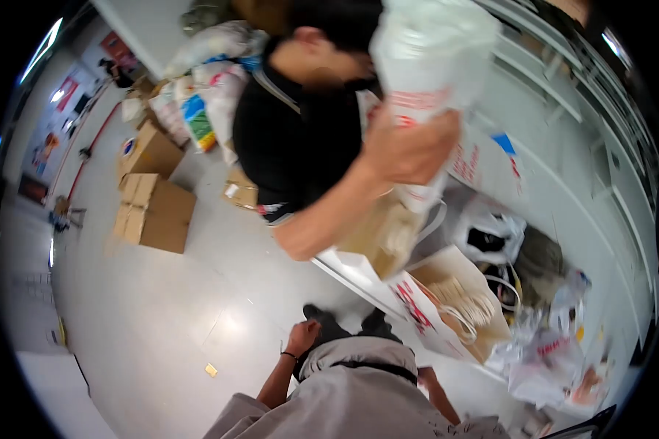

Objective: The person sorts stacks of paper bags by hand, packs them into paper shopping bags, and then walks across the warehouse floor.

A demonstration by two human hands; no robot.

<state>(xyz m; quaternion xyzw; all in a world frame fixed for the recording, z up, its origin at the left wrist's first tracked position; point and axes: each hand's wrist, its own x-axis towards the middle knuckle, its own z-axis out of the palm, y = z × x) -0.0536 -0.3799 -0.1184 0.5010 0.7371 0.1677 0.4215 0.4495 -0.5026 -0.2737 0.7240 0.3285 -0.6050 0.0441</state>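
Note:
My left hand hangs beside my waist at the lower middle, its fingers curled, with a dark band on the wrist; whatever it may hold is too small to make out. On the other side of my body, my right hand is low by my hip and mostly hidden by my clothing. A co-worker in a black shirt stands in front of me, and that person's hand grips a white plastic bag with red print. Just right of my body, a white paper bag holds pale corded handles.
Cardboard boxes stand on the floor at the left. Filled sacks are piled behind the co-worker. Plastic bags lie on the shelf at the right, below metal racks.

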